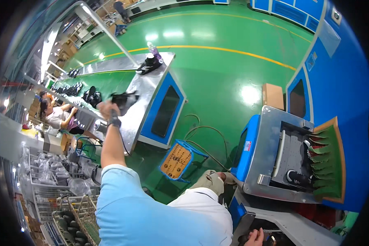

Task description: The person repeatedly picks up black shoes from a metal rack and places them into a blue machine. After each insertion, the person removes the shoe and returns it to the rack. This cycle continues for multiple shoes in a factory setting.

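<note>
- Left hand (108, 110): blurred, fingers partly curled; I cannot tell its grip.
- Blurred black item (125, 98): over the tabletop (132, 124), just right of that hand, long axis running sideways.
- Right hand (255, 237): much farther off, fingers bent, grip unclear.

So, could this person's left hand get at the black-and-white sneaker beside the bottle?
Probably yes, perhaps with a lean: the left hand is by the same metal table, and the way to the sneaker looks open past the blurred black item near that hand. Whether the hand grips it is unclear.
</note>
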Action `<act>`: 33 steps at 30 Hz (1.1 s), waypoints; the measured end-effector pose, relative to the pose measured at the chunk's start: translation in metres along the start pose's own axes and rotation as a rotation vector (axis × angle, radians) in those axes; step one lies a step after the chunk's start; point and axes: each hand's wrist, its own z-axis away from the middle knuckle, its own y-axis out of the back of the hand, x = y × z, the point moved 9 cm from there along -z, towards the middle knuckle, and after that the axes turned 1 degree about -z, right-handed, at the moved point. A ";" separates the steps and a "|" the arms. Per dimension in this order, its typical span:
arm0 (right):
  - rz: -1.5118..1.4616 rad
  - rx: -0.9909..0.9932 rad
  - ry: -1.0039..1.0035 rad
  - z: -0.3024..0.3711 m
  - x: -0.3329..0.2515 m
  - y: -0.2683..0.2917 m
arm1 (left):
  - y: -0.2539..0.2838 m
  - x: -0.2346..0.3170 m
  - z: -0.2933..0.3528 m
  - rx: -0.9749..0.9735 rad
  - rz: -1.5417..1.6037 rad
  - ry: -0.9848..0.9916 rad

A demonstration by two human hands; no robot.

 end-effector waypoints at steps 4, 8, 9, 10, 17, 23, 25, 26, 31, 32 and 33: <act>-0.135 0.039 -0.108 -0.020 0.079 -0.008 | -0.016 0.136 -0.008 -0.099 0.208 -0.003; -0.171 0.137 -0.136 -0.018 0.036 0.011 | -0.020 0.427 0.133 -0.571 0.776 -0.588; -0.162 0.148 -0.154 -0.010 0.038 0.015 | 0.004 0.514 0.184 -0.691 0.909 -0.778; -0.139 0.192 -0.200 -0.002 0.045 0.019 | 0.048 0.602 0.232 -0.930 0.924 -0.934; -0.168 0.439 -0.572 0.074 0.081 0.023 | 0.324 0.976 0.451 -1.233 1.405 -1.416; -0.088 0.388 -0.976 0.148 0.067 -0.030 | 0.390 1.021 0.550 -1.466 1.210 -1.122; -0.206 0.535 -0.809 0.153 0.069 -0.037 | 0.344 1.031 0.547 -1.469 1.487 -0.928; -0.279 0.625 -0.750 0.159 0.073 -0.047 | 0.339 1.025 0.549 -1.619 1.599 -0.866; -0.404 0.502 -0.584 0.091 0.045 -0.026 | 0.332 0.931 0.467 -2.127 1.459 -0.722; -0.601 0.489 -0.522 0.074 0.037 -0.026 | 0.356 0.893 0.456 -2.397 1.518 -0.612; -0.787 0.456 -0.439 0.058 0.027 -0.024 | 0.343 0.868 0.448 -2.358 1.579 -0.671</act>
